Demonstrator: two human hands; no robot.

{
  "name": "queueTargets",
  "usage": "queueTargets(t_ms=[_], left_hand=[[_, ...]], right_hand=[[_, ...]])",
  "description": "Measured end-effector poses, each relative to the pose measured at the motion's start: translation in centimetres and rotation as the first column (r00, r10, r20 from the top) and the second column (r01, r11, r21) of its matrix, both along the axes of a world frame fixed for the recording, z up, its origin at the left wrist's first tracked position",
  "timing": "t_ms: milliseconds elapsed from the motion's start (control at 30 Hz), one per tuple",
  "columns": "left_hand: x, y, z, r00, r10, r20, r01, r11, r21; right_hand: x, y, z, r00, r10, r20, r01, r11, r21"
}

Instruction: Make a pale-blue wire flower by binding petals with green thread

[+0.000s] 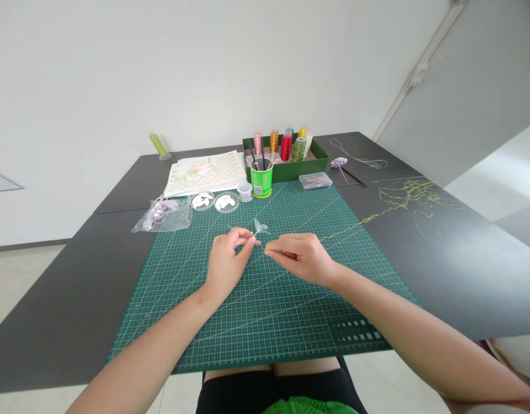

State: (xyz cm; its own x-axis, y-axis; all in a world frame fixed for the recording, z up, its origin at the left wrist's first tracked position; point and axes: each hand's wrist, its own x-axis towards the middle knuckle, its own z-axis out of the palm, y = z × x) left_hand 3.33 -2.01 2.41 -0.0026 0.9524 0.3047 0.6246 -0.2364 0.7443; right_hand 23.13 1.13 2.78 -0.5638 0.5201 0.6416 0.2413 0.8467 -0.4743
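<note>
My left hand (230, 257) is closed in a pinch on the thin stem of a small flower with pale, see-through petals (260, 226), which point up and away from me. Just to the right, my right hand (302, 256) is pinched shut with its fingertips close to the stem. A yellow-green thread (346, 230) runs from behind that hand to a loose tangle on the right. The thread between my fingertips is too fine to make out. Both hands are over the green cutting mat (265, 316).
Farther back stand a green tin (261, 183) with tools, a green box (319, 159) of thread spools, and a clear case (315, 180). Round dishes (226, 202) of white pieces, a plastic bag (165, 215) and paper sheets (204, 172) lie left. A purple flower (338, 163) lies right.
</note>
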Motion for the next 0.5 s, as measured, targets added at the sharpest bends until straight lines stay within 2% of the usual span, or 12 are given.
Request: queueTargets(t_ms=[367,500], left_hand=[[-0.02,0.06,-0.15,0.982,0.023,0.186,-0.005,0.995,-0.097],[-0.24,0.09,0.02,0.96,0.069,0.272,-0.039,0.993,-0.115]], right_hand=[[0.05,0.05,-0.22,0.999,-0.011,0.047,0.012,1.0,-0.026],[0.18,0.19,0.1,0.989,-0.089,0.117,0.092,0.995,-0.028]])
